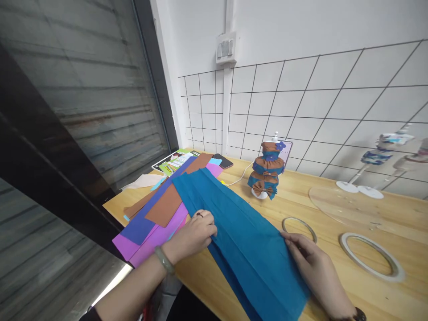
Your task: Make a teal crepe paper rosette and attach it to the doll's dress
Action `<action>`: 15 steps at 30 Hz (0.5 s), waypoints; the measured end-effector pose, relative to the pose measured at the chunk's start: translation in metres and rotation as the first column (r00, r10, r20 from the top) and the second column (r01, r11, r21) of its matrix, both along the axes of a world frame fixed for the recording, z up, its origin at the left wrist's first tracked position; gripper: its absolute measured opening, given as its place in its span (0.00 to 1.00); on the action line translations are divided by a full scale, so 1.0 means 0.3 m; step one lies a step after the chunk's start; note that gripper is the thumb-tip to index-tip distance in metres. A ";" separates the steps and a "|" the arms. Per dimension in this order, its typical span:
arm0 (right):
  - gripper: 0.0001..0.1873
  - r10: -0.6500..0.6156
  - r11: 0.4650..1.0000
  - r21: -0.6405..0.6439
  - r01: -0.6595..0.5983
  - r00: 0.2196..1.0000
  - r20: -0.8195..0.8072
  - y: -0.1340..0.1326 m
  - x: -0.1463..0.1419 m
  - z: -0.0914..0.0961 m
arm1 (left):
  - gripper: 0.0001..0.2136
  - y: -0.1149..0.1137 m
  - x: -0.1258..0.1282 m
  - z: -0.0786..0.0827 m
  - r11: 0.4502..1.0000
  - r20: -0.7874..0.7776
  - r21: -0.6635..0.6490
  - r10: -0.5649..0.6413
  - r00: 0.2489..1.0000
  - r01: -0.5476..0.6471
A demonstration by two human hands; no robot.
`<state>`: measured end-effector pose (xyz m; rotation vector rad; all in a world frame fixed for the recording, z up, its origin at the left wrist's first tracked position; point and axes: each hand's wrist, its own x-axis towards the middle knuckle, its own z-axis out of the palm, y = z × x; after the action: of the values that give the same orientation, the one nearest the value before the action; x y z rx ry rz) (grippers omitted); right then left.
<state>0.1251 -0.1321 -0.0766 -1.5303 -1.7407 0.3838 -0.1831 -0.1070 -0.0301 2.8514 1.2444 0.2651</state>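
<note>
A long teal piece of cloth (244, 227) stretches across the table toward me, with fold lines along its length. My left hand (200, 229) is closed on its left edge, the fingers curled in. At the opposite edge, my right hand (310, 263) pinches the cloth between thumb and fingertips. Beneath the far end of the teal cloth lie a brown piece (165, 207), a dark blue piece (138, 227) and a purple piece (140, 254). A small dress form (267, 174) in a brown and teal dress with bows stands beyond the cloth.
Two rolls of tape, one thin (314, 234) and one wider (397, 272), lie on the right. Behind them are a clear round sheet (329, 207) and white stands (347, 186). Booklets (175, 160) and a phone (223, 161) rest at the back, before a wire grid (261, 93).
</note>
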 end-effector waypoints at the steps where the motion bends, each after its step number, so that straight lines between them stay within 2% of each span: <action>1: 0.15 0.000 1.000 0.028 0.000 1.000 0.019 -0.001 0.002 0.002 | 0.09 0.004 0.006 -0.002 1.000 0.015 0.016 -0.014 1.000 0.014; 4: 0.13 0.055 0.986 0.151 -0.071 0.992 0.113 -0.030 -0.033 0.032 | 0.10 0.013 0.029 -0.010 0.998 0.047 0.043 -0.056 0.997 0.054; 6: 0.13 0.174 0.960 0.189 -0.207 0.969 0.175 -0.067 -0.086 0.064 | 0.10 0.018 0.047 -0.011 0.998 0.028 0.026 -0.054 0.998 0.053; 10: 0.24 0.444 0.872 0.066 -0.485 0.841 0.310 -0.134 -0.193 0.103 | 0.08 0.026 0.086 0.003 1.000 -0.089 0.025 -0.001 0.996 0.003; 12: 0.28 0.493 0.850 -0.006 -0.526 0.792 0.359 -0.147 -0.219 0.098 | 0.08 0.029 0.098 0.010 0.998 -0.126 0.062 0.012 0.992 -0.005; 15: 0.23 0.500 0.848 -0.047 -0.528 0.767 0.402 -0.144 -0.221 0.073 | 0.07 0.036 0.094 0.005 0.994 -0.143 0.108 -0.001 0.990 0.017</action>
<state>0.0588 -0.1753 -0.0546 -1.1021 -2.4860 0.2823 -0.1549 -0.0961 -0.0285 3.0161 1.2781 0.1341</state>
